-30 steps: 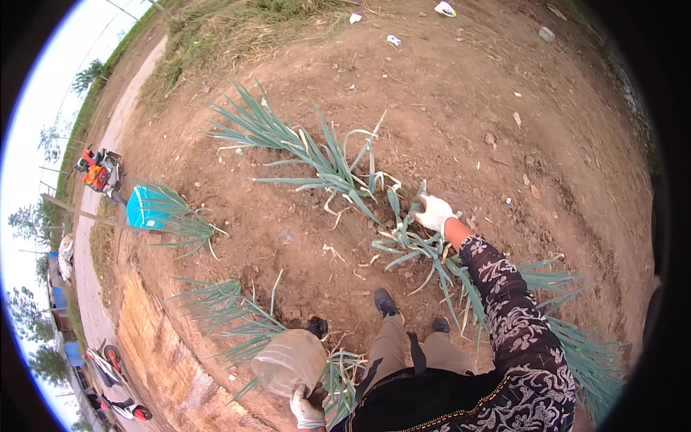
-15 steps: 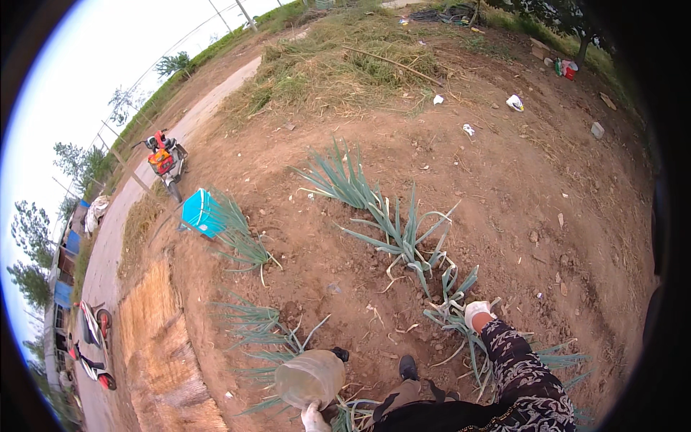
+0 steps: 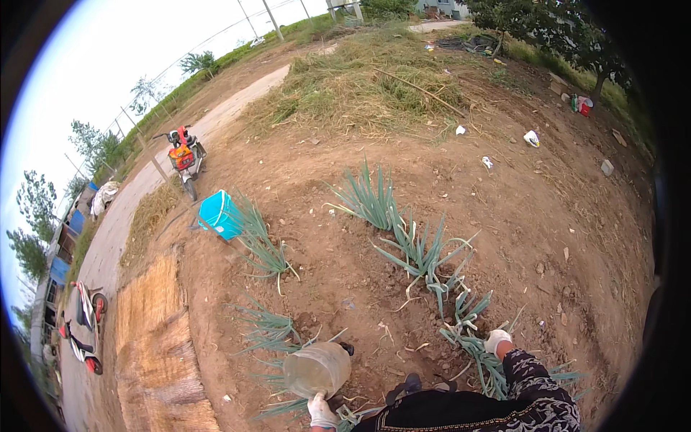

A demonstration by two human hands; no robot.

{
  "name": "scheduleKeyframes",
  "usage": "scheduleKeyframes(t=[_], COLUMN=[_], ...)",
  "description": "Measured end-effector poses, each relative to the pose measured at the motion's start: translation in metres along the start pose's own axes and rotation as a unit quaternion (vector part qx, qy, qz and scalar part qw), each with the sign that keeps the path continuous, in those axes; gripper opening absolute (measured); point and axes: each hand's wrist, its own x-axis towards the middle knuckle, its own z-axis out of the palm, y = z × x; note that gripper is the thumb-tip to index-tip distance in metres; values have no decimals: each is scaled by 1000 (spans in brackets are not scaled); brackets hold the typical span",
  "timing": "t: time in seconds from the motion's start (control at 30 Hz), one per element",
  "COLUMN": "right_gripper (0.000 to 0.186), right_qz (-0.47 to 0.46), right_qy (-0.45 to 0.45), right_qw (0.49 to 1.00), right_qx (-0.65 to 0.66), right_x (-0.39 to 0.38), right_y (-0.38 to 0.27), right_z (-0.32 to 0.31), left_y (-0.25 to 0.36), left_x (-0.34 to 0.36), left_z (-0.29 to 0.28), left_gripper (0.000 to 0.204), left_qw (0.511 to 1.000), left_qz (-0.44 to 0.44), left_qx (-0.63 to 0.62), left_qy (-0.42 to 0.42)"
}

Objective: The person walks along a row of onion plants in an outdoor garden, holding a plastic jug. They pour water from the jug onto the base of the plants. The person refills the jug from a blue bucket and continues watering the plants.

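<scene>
My left hand (image 3: 322, 412), in a white glove, grips the near rim of a translucent plastic jug (image 3: 315, 369) with a dark piece at its far end. The jug hangs tilted over the left row of green onions (image 3: 268, 329). My right hand (image 3: 497, 341), gloved in white too, is closed at the leaves of a green onion clump (image 3: 481, 353) in the right row. Its fingertips are partly hidden among the leaves. Farther up that row, more green onions (image 3: 421, 252) stand in loose brown soil.
A turquoise bucket (image 3: 221, 214) stands beyond the left row. A straw mat (image 3: 155, 338) lies at the left. An electric scooter (image 3: 186, 160) and another scooter (image 3: 88, 324) stand by the path (image 3: 133, 209). Cut grass (image 3: 353, 93) is heaped far ahead, near white litter (image 3: 531, 138).
My view has tilted up and shifted, so the ground scene sits lower and farther right. The jug has moved slightly forward in my left hand. My right hand stays at the same clump.
</scene>
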Motion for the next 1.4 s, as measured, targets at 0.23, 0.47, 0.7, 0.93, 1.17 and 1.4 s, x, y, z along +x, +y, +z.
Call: scheduleKeyframes(t=[0.23, 0.47, 0.7, 0.93, 1.17, 1.4], right_gripper=[36, 41, 42, 40, 60, 17], right_qz=[26, -32, -89, -116, -28, -209], right_qy=[4, 119, 146, 141, 210, 50], right_qw=[989, 970, 932, 919, 875, 926], right_qx=[145, 211, 320, 350, 436, 312], right_x=[30, 30, 70, 100, 190, 177], right_y=[35, -28, -101, -181, -244, -310], right_z=[40, -25, -55, -86, -187, -219], left_y=[26, 50, 85, 160, 203, 220], left_x=[-1, 1, 51, 101, 131, 129], left_z=[12, 22, 34, 90, 114, 118], left_gripper=[22, 19, 23, 26, 18, 15], left_qw=[1000, 999, 998, 998, 996, 990], left_qz=[3, -2, -32, -7, 41, 45], left_qx=[4, -27, -19, 18, -58, -109], left_qy=[-17, 17, 59, 65, 45, 78])
